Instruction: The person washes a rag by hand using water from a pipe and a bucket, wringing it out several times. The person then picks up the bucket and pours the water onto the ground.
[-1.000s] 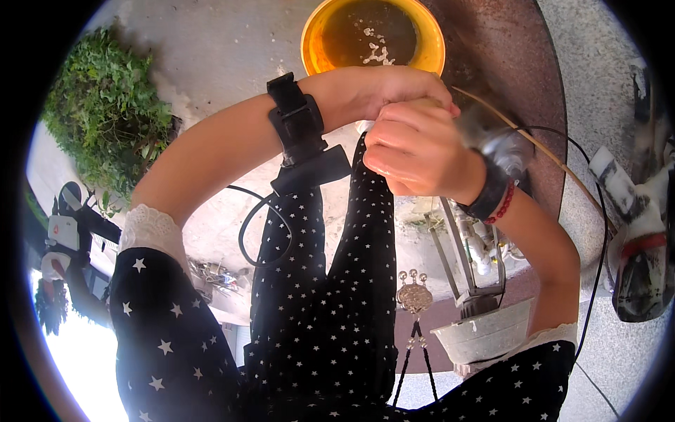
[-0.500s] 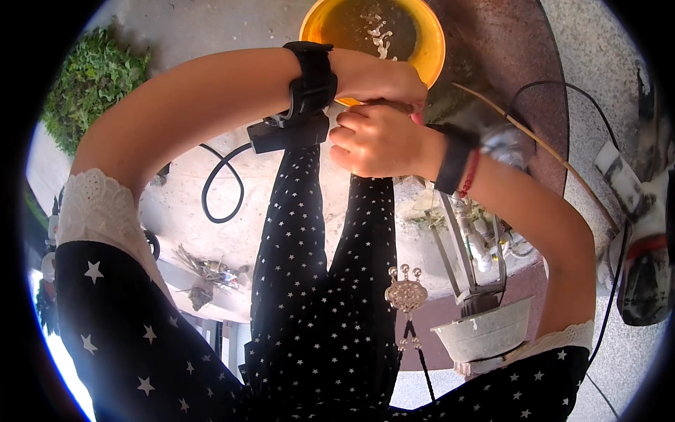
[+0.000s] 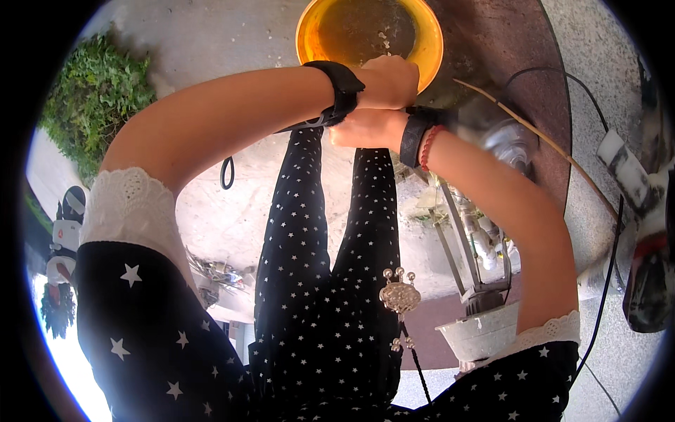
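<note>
Hands meet just below the near rim of an orange basin, one stacked on the other. The left hand is clenched into a fist on top, knuckles touching the basin's rim; whether anything sits inside that grip cannot be told. The right hand lies directly beneath, pressed against the left wrist, its fingers hidden, so its grip cannot be judged either. A black strap wraps the left wrist. The right wrist carries a black band with a red bead bracelet just beside it.

The basin holds brownish liquid with a few pale flecks floating near its near side, and it rests on pale ground at the top edge of the view. Legs in black star-print trousers run down from the hands toward the lower edge. Near the right forearm stands a metal frame with a grey bowl at its foot. A thin cane slants across the dark ground to the right, and a black cable loops beyond it. Green bushes fill the upper left.
</note>
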{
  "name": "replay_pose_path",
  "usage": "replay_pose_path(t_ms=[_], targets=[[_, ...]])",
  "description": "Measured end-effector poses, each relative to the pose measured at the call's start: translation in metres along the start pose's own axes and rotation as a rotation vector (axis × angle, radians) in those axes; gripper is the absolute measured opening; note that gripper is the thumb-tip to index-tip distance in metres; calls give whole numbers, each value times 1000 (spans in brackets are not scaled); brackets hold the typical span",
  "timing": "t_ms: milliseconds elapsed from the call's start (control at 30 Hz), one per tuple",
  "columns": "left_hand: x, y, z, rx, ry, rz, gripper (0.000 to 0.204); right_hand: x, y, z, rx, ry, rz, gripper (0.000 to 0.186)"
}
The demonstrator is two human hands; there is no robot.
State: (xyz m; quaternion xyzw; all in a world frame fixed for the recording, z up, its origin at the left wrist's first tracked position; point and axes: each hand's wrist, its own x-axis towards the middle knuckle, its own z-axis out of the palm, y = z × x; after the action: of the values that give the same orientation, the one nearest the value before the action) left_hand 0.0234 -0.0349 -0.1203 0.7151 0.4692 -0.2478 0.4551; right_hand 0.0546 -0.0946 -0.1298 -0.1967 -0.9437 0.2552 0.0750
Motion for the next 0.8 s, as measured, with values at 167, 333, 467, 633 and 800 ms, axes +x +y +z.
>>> replay_pose_path(t_ms=[167, 333, 467, 633, 800], targets=[[21, -29, -16, -345, -241, 48, 15, -20, 6, -2, -172, 203, -119, 4], [5, -70, -14, -1535, -413, -242, 23, -29, 9, -29, 289, 431, 195, 20], [-9, -79, 6, -2007, -159, -126, 31, -43, 17, -43, 418, 679, 618, 27], [-23, -62, 25, -2242, -74, -198, 42, -55, 21, -40, 546, 594, 815, 37], [-34, -52, 14, -2121, -133, 44, 48, -59, 26, -40, 316, 401, 762, 53]])
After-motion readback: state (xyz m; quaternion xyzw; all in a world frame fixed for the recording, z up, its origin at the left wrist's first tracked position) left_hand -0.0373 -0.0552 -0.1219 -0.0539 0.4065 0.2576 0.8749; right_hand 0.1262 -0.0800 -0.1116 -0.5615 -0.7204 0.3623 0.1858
